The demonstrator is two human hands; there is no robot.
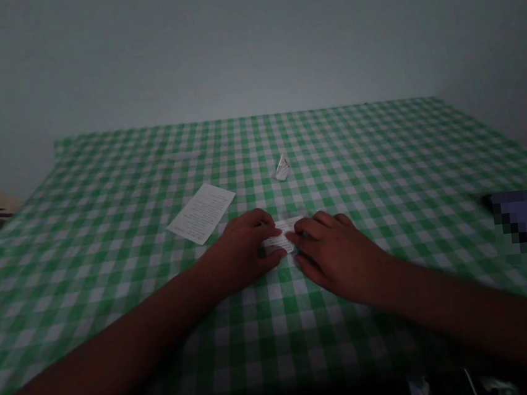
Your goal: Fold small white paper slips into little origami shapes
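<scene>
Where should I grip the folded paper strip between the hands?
Likely from above, pinching the exposed middle of the folded paper strip with fingers: it lies flat on the gingham cloth, and the left hand and right hand cover its ends.

Gingham-covered tabletop [381, 161] bearing a printed paper sheet [202, 213], a crumpled paper scrap [282, 168] beyond it, and a folded paper strip [282, 238] near centre.

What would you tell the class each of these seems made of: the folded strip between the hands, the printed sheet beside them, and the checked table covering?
The folded strip looks like thin white paper, since it holds sharp creases. The printed sheet seems to be similar matte paper, with rows of dark print. The green-and-white checked covering could be cloth or thin plastic; the picture leaves that open.
</scene>
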